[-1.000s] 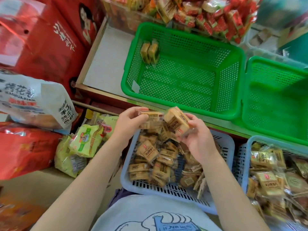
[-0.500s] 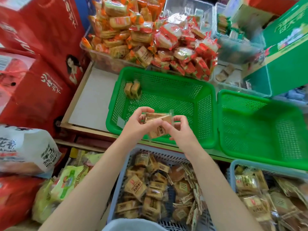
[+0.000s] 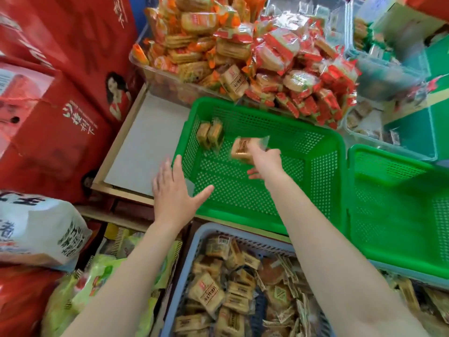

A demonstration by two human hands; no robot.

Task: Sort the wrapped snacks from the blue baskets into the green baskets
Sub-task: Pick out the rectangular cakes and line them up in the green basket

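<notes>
Red cartons (image 3: 56,98): we see these stacked at the left edge, the largest items in view.
Left green basket (image 3: 323,147): we find it on the shelf at centre, its perforated floor mostly bare.
Right green basket (image 3: 398,215): it stands just beside the left one, their rims touching.
Clear bin (image 3: 155,74): behind the left green basket, heaped with orange and red wrapped snacks.
Blue basket (image 3: 194,259): nearest us, below the green baskets, filled with tan wrapped snacks.
White sack (image 3: 36,229): lying at lower left, beside the green packets (image 3: 102,276).
Left hand (image 3: 175,193): we see it flat over the near-left corner of the left green basket, fingers straight and spread, holding nothing.
Right hand (image 3: 264,161): reaching over the left green basket; its fingers pinch the held snack, though blur hides their exact placement.
Held snack (image 3: 243,148): a tan wrapped piece, blurred, above the basket floor at the right hand's fingertips.
Two placed snacks (image 3: 210,136): standing on edge side by side in the far-left corner of the left green basket.
</notes>
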